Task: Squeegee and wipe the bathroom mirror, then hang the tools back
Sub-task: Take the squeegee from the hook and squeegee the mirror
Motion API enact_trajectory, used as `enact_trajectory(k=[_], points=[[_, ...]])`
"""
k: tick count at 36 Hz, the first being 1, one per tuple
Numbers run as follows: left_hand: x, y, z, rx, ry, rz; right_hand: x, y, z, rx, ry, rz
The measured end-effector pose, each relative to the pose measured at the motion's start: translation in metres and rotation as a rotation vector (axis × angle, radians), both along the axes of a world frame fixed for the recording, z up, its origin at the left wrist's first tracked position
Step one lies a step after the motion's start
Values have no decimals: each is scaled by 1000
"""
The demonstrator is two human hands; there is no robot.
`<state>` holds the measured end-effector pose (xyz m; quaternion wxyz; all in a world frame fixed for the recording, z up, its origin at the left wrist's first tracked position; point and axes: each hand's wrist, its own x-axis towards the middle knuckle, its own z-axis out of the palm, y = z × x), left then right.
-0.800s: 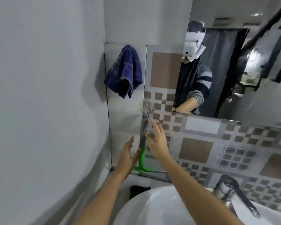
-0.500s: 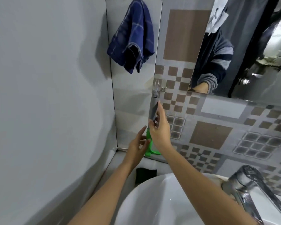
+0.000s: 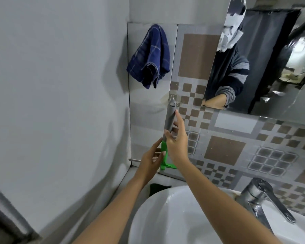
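Plain grey wall [image 3: 51, 103] is taking up the whole left side of this bathroom corner, meeting a tiled wall [image 3: 225, 150] that is running off to the right in brown and grey squares. High on those tiles the mirror [image 3: 271, 59] is occupying the upper right, showing the person's reflection [image 3: 225, 76] in a dark top with grey-striped sleeves. Down below, a white basin [image 3: 165, 217] is filling the bottom of the view, and a chrome tap [image 3: 264, 199] is standing at its right rear edge, lever pointing down to the right.

A blue cloth [image 3: 150, 57] with pale check lines is hanging bunched near the corner, well above the hands. Lower and just to its right, the squeegee [image 3: 169, 120] is hanging upright against the tiles. The top of its grey handle is sitting at a small metal hook [image 3: 173, 101] and its green head is pointing down.

The right hand [image 3: 176, 145] is holding the grey handle, thumb on the left and forefinger stretching up the right side, so its fingers are clamped on it. The left hand [image 3: 150, 161] is reaching in from the left, fingertips touching the green neck; whether they are gripping it I cannot tell. Something dark green [image 3: 157, 187] is lying in the corner behind the basin rim.
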<state>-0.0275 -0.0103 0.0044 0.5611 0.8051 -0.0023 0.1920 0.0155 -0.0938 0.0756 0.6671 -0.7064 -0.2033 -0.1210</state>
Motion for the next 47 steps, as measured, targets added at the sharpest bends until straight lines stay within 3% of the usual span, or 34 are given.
enact_trajectory(k=[11,22,28,38,47], points=[[-37,-32,64,81,-285,13,-53,-41,74,226,-222,0],[-45,-39,123,400,-375,-111,-72,-154,124,238,-316,-203],[-40,-44,147,584,-432,-129,-78,-209,139,-31,-333,-254],[-34,-73,186,774,-503,-195,-90,-273,137,-771,-540,-443],[-37,-112,214,804,-542,-307,-92,-277,136,-895,-543,-382]])
